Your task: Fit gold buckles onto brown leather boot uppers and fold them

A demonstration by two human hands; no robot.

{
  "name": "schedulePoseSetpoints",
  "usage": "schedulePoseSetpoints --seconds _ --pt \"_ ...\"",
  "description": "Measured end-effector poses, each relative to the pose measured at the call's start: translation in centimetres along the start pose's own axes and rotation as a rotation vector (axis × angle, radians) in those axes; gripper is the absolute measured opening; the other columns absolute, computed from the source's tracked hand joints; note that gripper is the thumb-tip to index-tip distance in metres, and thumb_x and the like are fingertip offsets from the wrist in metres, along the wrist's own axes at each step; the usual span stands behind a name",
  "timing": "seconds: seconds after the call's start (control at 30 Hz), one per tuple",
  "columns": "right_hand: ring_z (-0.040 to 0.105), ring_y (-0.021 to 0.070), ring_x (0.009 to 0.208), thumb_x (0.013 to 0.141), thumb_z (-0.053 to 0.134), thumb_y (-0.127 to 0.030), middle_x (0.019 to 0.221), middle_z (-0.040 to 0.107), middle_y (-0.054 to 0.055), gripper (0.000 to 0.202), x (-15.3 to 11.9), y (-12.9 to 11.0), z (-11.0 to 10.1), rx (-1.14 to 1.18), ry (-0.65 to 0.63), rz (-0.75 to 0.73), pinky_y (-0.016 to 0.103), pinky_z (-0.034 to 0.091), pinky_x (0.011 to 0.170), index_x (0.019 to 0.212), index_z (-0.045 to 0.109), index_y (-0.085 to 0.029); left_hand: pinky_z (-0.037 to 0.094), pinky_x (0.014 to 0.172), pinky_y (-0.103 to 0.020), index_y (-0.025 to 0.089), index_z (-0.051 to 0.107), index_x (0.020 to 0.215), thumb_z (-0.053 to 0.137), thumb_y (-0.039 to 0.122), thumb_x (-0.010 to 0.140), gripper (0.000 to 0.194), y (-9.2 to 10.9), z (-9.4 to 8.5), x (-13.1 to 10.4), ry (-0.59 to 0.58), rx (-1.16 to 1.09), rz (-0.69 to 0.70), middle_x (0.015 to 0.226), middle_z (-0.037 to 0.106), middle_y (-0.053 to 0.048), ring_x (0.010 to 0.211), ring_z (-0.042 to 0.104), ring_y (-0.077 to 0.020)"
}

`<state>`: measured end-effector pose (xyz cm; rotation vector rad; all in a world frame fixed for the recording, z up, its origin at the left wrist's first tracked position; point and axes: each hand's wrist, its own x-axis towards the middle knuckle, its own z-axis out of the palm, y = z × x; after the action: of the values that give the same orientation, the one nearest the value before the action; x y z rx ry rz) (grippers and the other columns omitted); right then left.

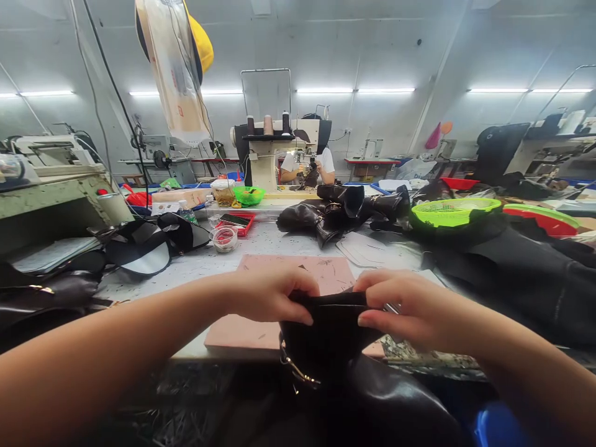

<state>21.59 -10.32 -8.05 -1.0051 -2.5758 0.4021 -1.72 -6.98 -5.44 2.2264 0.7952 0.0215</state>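
Observation:
A dark leather boot piece [333,341] with a gold-coloured chain or buckle hangs at the table's front edge, its upper opening between my hands. My left hand [274,295] pinches the left side of the top edge, thumb in front. On the right side of the same edge, my right hand [400,304] grips with thumb and fingers, and a small shiny metal item shows beside its fingers. Behind and beneath the piece lies a pink board [251,332] on the white table [190,276]. The lower part of the piece is dark and hard to make out.
Dark boot pieces [326,214] lie beyond the board, and others [144,245] at the left. A green basket [456,212] stands at the right above black material [512,273]. A red tray [244,225] holds a phone. Across the table, a person [326,166] sits at a sewing machine.

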Motion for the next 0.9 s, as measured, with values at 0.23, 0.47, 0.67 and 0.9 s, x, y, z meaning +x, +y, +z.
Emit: schedulePoseSetpoints --seconds 0.23,0.47,0.67,0.9 --pt "0.049 0.0122 0.057 0.082 0.046 -0.018 0.057 0.053 0.000 0.030 0.7 -2.4 1.2 -0.128 0.216 -0.127 0.025 0.038 0.058 0.052 0.049 -0.018 0.039 0.068 -0.021 0.020 0.050 0.115 0.058 0.003 0.066 0.053 2.2 -1.5 1.3 -0.240 0.252 0.096 0.096 0.058 0.001 0.085 0.051 -0.0144" --pt "0.055 0.0140 0.072 0.080 0.055 -0.024 0.079 0.060 0.002 0.019 0.5 -1.0 0.2 0.105 0.108 0.000 0.024 0.043 0.063 0.061 0.056 -0.019 0.034 0.057 -0.021 0.014 0.058 0.068 0.066 0.020 0.069 0.011 2.2 -1.0 2.9 0.102 0.278 0.201 0.065 0.051 0.003 0.063 0.046 -0.0104" --pt "0.054 0.0123 0.070 0.074 0.059 -0.021 0.078 0.055 0.001 0.011 0.5 0.3 0.8 0.411 0.211 0.093 0.023 0.044 0.063 0.064 0.058 -0.017 0.037 0.061 -0.021 0.013 0.059 0.071 0.061 0.015 0.072 0.003 1.4 -1.0 1.9 0.090 0.115 0.169 0.069 0.051 0.002 0.068 0.047 -0.0109" --pt "0.055 0.0140 0.065 0.078 0.053 -0.021 0.068 0.060 0.000 0.008 0.8 -0.4 3.4 0.401 0.405 0.122 0.025 0.043 0.060 0.075 0.060 -0.018 0.039 0.072 -0.021 0.017 0.056 0.100 0.054 0.010 0.075 0.027 1.5 -0.8 1.7 0.000 0.140 0.092 0.091 0.056 0.001 0.085 0.050 -0.0131"
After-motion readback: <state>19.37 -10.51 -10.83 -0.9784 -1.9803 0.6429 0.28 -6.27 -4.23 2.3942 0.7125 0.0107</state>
